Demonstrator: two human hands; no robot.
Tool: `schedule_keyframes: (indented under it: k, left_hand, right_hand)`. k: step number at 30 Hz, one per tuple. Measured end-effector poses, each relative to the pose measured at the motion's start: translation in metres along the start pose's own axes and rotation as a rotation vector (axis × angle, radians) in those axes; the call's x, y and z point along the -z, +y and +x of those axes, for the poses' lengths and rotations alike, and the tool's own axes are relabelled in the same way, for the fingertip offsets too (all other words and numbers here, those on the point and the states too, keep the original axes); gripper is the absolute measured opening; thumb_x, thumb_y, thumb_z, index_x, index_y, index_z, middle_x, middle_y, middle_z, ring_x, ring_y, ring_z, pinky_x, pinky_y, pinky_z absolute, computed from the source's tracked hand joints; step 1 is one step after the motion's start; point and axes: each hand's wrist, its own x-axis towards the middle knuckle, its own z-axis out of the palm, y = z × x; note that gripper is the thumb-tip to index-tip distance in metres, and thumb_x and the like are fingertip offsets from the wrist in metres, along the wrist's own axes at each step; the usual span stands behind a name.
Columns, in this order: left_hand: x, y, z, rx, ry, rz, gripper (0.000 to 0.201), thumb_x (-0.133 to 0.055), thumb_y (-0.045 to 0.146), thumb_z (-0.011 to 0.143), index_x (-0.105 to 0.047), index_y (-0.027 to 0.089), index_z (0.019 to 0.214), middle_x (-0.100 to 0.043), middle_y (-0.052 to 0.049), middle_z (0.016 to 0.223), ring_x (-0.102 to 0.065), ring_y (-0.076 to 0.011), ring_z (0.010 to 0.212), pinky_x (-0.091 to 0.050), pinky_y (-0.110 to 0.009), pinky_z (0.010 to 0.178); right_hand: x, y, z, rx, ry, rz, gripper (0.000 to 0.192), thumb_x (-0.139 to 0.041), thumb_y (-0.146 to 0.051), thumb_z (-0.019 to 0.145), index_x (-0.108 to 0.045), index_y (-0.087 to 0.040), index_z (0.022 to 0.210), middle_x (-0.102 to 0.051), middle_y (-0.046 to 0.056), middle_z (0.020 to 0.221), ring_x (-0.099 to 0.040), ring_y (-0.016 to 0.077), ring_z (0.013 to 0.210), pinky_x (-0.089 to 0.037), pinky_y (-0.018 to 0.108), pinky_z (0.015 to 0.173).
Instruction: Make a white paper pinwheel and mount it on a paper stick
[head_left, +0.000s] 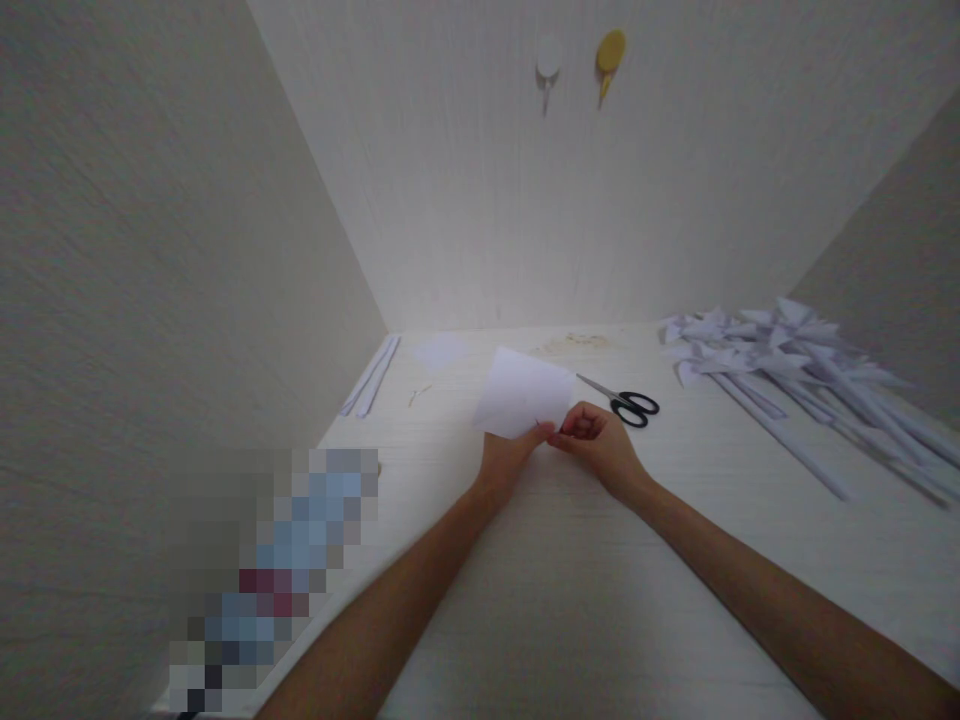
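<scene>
A square sheet of white paper [523, 390] is held tilted above the table in front of me. My left hand [511, 452] is closed on its lower edge, the thumb on top and the other fingers hidden beneath. At the sheet's near right corner, my right hand [596, 440] pinches with curled fingers; something small and dark shows by the fingertips, too small to name. Just beyond my right hand lies a pair of scissors [615, 396] with black handles, blades pointing to the far left.
Several paper pinwheels [795, 350] with rolled sticks are heaped at the right. Two rolled paper sticks [377, 375] and another white sheet [441, 351] lie at the far left. A blurred-out object [300, 550] is at the near left. Two round hooks [611, 52] hang on the wall.
</scene>
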Motion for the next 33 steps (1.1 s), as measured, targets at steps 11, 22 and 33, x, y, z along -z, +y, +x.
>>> schedule_keyframes:
  k: [11, 22, 33]
  left_hand:
    - [0.0011, -0.0009, -0.0003, 0.008, -0.016, 0.007, 0.029, -0.071, 0.021, 0.052, -0.064, 0.015, 0.079, -0.067, -0.005, 0.081, -0.061, -0.019, 0.082, -0.044, -0.035, 0.081]
    - [0.0013, 0.0, -0.0008, -0.02, -0.054, -0.013, 0.031, -0.071, 0.021, 0.053, -0.064, 0.015, 0.082, -0.067, -0.006, 0.087, -0.06, -0.0194, 0.083, -0.045, -0.035, 0.082]
    - [0.0003, -0.003, 0.0019, -0.029, -0.025, -0.015, 0.029, -0.07, 0.02, 0.053, -0.064, 0.016, 0.081, -0.067, -0.005, 0.086, -0.06, -0.0189, 0.081, -0.044, -0.035, 0.081]
  right_hand:
    - [0.0009, 0.0008, 0.0008, -0.005, -0.005, 0.05, 0.035, -0.077, -0.034, 0.044, -0.048, -0.018, 0.056, -0.055, -0.004, 0.051, -0.05, 0.0083, 0.045, -0.038, 0.021, 0.044]
    - [-0.0003, -0.0015, 0.0001, -0.03, -0.013, 0.113, 0.033, -0.078, -0.025, 0.044, -0.048, -0.017, 0.056, -0.055, -0.005, 0.051, -0.05, 0.0075, 0.046, -0.038, 0.02, 0.045]
    - [-0.0001, -0.0009, 0.0002, -0.045, -0.01, 0.15, 0.035, -0.079, -0.024, 0.041, -0.047, -0.017, 0.055, -0.056, -0.006, 0.049, -0.052, 0.0067, 0.046, -0.041, 0.019, 0.047]
